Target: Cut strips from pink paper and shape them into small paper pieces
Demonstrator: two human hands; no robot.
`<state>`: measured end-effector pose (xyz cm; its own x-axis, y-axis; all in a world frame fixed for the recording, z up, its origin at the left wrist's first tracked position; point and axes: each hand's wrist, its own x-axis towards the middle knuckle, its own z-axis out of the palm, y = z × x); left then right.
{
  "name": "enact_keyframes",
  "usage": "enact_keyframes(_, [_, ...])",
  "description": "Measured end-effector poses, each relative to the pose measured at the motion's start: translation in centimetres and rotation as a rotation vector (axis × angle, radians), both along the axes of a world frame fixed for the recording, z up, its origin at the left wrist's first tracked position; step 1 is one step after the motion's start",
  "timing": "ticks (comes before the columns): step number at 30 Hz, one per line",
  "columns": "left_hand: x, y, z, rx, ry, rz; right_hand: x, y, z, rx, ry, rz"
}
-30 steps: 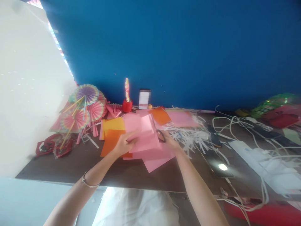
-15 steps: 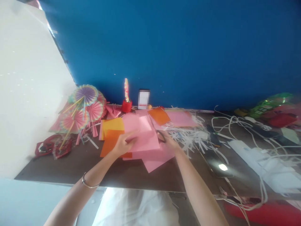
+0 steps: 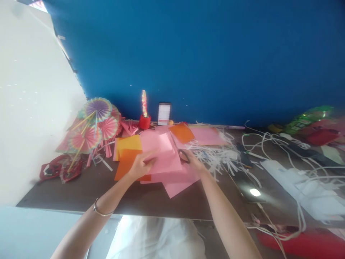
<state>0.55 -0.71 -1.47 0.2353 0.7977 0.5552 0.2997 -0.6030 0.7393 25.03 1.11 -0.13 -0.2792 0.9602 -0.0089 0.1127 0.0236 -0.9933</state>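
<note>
A pink sheet of paper is pinched at its left side by my left hand, thumb and fingers closed on it. My right hand grips a pair of scissors by the dark handles at the sheet's right edge. The blades point away from me along the paper, but blur hides how far apart they are. More pink paper lies underneath. Orange paper and yellow paper lie beside my left hand. An orange square rests beyond the scissors.
Folded paper fans stand at the left. A red pot is at the back near the blue wall. White paper strips heap right of my right hand. A phone and white cables lie farther right on the dark table.
Both hands keep nearly the same place, with the left still on the pink paper and the right on the scissors. The view shifts very slightly.
</note>
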Motion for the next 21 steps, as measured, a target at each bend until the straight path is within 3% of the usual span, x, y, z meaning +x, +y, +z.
enact_keyframes(7, [0.03, -0.13, 0.17, -0.001, -0.008, 0.01, -0.4, -0.08, 0.64, -0.017, 0.038, -0.004])
enact_keyframes(21, [0.04, -0.25, -0.28, 0.032, 0.003, 0.075, -0.89, 0.14, 0.1, -0.019, 0.087, -0.056])
